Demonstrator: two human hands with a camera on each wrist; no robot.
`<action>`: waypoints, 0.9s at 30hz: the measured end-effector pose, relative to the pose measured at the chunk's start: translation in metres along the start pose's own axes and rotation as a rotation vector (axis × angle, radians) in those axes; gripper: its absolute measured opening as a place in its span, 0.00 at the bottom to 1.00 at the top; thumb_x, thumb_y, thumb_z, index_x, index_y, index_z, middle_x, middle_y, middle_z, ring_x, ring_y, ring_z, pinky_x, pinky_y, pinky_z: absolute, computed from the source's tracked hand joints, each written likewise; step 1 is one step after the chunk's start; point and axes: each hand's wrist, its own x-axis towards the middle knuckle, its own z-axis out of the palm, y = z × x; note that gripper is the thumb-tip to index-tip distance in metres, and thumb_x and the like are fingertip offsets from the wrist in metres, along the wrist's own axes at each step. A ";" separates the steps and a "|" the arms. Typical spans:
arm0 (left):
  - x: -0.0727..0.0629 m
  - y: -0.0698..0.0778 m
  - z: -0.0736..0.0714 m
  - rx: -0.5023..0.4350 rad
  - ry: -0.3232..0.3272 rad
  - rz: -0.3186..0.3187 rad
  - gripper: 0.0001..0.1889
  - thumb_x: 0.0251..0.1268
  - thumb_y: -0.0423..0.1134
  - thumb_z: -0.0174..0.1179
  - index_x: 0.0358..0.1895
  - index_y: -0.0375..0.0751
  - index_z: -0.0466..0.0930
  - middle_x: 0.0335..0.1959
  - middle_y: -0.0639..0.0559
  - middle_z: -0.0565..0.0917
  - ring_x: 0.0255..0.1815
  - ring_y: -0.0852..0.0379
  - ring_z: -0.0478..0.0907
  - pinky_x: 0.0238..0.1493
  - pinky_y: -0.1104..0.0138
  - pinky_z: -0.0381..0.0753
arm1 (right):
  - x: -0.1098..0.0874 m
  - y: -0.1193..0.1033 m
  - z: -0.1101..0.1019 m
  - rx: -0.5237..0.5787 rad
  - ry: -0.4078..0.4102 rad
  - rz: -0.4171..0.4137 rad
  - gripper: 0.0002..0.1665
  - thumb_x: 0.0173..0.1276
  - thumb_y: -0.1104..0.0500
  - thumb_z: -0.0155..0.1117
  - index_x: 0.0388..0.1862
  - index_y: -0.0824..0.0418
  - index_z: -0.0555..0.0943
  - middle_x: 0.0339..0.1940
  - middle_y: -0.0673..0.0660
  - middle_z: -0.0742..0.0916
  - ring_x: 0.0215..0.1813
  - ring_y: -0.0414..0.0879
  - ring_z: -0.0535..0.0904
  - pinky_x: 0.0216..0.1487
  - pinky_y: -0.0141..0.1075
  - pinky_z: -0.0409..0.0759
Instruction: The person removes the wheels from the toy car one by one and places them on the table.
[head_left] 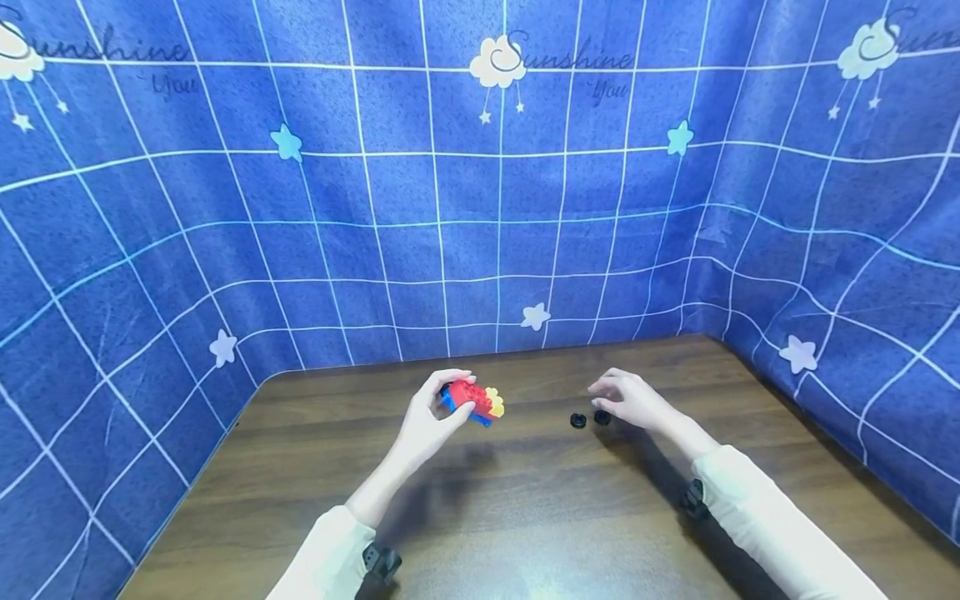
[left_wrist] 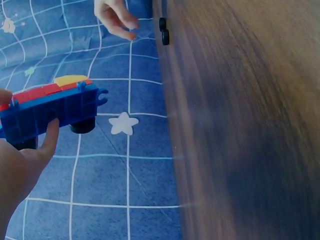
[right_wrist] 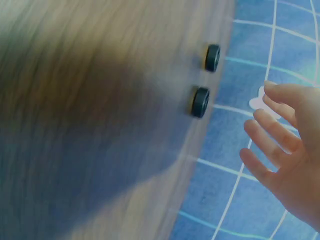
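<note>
Raised above the table, my left hand (head_left: 423,429) grips a toy car (head_left: 467,398) made of building bricks. It has a blue base with red bricks and a yellow piece on top. The left wrist view shows the thumb against the blue side of the car (left_wrist: 65,106) and a black wheel (left_wrist: 83,125) beneath. My right hand (head_left: 633,400) hovers with loosely bent, parted fingers over two loose black wheels (head_left: 578,421). In the right wrist view this hand (right_wrist: 290,155) holds nothing, and the wheels (right_wrist: 201,102) stand apart from its fingertips.
The brown wooden table (head_left: 525,500) reaches back to a blue curtain (head_left: 465,192) with white grid lines, stars and clouds. This curtain also encloses the left and right sides. A black strap device (head_left: 696,498) sits on each wrist over a white sleeve (head_left: 780,525).
</note>
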 end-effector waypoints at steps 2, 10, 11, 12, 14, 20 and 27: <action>0.001 0.001 0.001 0.002 0.007 -0.037 0.19 0.55 0.24 0.63 0.51 0.28 0.73 0.50 0.35 0.78 0.48 0.57 0.78 0.47 0.75 0.78 | 0.002 -0.005 0.001 0.005 -0.003 -0.011 0.11 0.59 0.64 0.66 0.41 0.67 0.83 0.39 0.58 0.83 0.40 0.50 0.83 0.44 0.42 0.81; 0.001 -0.005 0.002 0.015 0.009 -0.046 0.20 0.54 0.25 0.64 0.51 0.28 0.73 0.50 0.40 0.78 0.42 0.66 0.77 0.41 0.75 0.79 | 0.008 -0.028 0.006 0.022 -0.008 -0.094 0.10 0.60 0.64 0.66 0.41 0.65 0.84 0.37 0.57 0.84 0.36 0.47 0.81 0.40 0.39 0.80; 0.001 -0.009 0.002 0.004 0.006 -0.036 0.20 0.54 0.24 0.64 0.52 0.28 0.72 0.50 0.39 0.77 0.43 0.65 0.77 0.42 0.75 0.79 | 0.009 -0.032 0.007 0.023 -0.009 -0.104 0.10 0.60 0.64 0.66 0.41 0.65 0.84 0.37 0.56 0.84 0.36 0.46 0.81 0.40 0.39 0.80; 0.001 -0.012 0.003 -0.009 0.006 -0.029 0.21 0.54 0.23 0.63 0.53 0.28 0.72 0.51 0.40 0.77 0.43 0.65 0.76 0.43 0.75 0.78 | 0.009 -0.036 0.007 0.029 -0.010 -0.115 0.11 0.60 0.64 0.66 0.42 0.65 0.83 0.37 0.56 0.84 0.36 0.45 0.81 0.40 0.39 0.80; 0.002 -0.020 0.003 -0.044 0.006 -0.017 0.23 0.54 0.22 0.62 0.55 0.28 0.70 0.53 0.40 0.76 0.47 0.63 0.76 0.46 0.75 0.78 | 0.012 -0.045 0.008 0.044 -0.010 -0.138 0.11 0.60 0.63 0.65 0.42 0.65 0.84 0.37 0.55 0.84 0.35 0.43 0.80 0.40 0.40 0.80; 0.004 -0.029 0.004 -0.119 0.000 0.054 0.27 0.52 0.19 0.61 0.57 0.25 0.65 0.54 0.51 0.75 0.55 0.63 0.73 0.53 0.75 0.75 | 0.018 -0.071 0.013 0.098 -0.002 -0.219 0.10 0.62 0.61 0.64 0.42 0.61 0.84 0.36 0.54 0.85 0.34 0.37 0.78 0.38 0.37 0.79; 0.005 -0.028 0.007 -0.163 -0.028 0.108 0.31 0.50 0.15 0.59 0.60 0.23 0.60 0.57 0.59 0.73 0.57 0.65 0.73 0.55 0.74 0.75 | 0.022 -0.098 0.019 0.153 -0.029 -0.227 0.11 0.64 0.59 0.63 0.44 0.59 0.83 0.39 0.52 0.85 0.37 0.37 0.78 0.40 0.37 0.79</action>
